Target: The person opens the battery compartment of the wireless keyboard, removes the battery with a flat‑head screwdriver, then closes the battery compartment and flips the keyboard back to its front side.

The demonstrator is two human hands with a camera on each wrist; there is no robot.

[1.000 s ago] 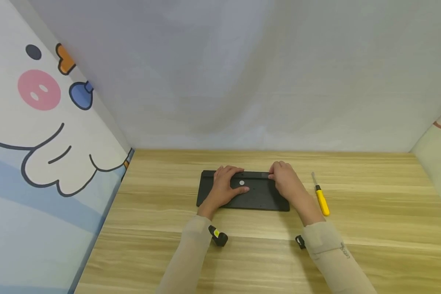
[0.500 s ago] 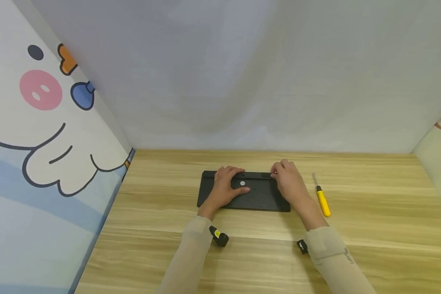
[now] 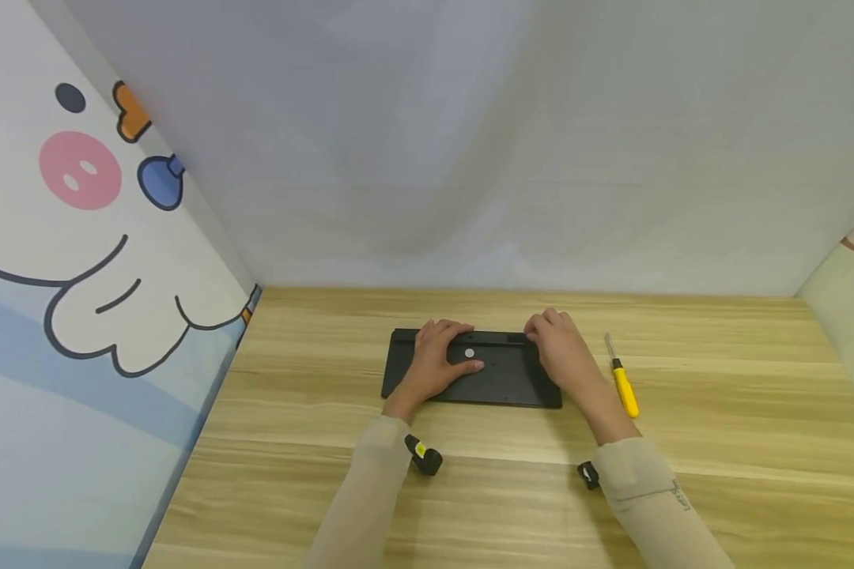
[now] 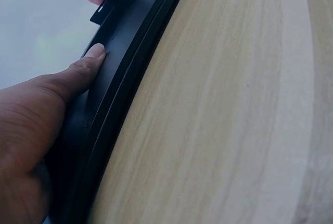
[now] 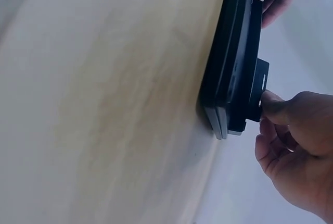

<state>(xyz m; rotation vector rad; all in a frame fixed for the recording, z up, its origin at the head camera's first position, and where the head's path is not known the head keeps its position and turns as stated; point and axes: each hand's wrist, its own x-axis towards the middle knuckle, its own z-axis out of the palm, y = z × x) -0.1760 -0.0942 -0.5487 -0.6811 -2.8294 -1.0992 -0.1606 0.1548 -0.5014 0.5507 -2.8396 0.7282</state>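
A black keyboard [image 3: 508, 383] lies face down on the wooden table, with a small white round spot on its underside. My left hand [image 3: 430, 367] grips its left half, the thumb flat on the underside and the fingers bent at the far edge. At the far right of the underside, a small slotted foot [image 5: 258, 83] stands raised from the keyboard. My right hand [image 3: 561, 356] pinches this foot between thumb and fingers. In the left wrist view, the foot [image 4: 117, 2] rises beside the right fingertips.
A screwdriver [image 3: 623, 387] with a yellow handle lies to the right of the keyboard, its shaft pointing away. Black wrist cameras [image 3: 424, 456] sit by both cuffs. A pale wall [image 3: 512, 158] borders the table's far edge, and a cartoon-printed panel [image 3: 135, 332] its left side.
My right hand has shifted slightly right, and the foot under its fingertips looks darker and stands out more. The left hand and keyboard stay nearly still.
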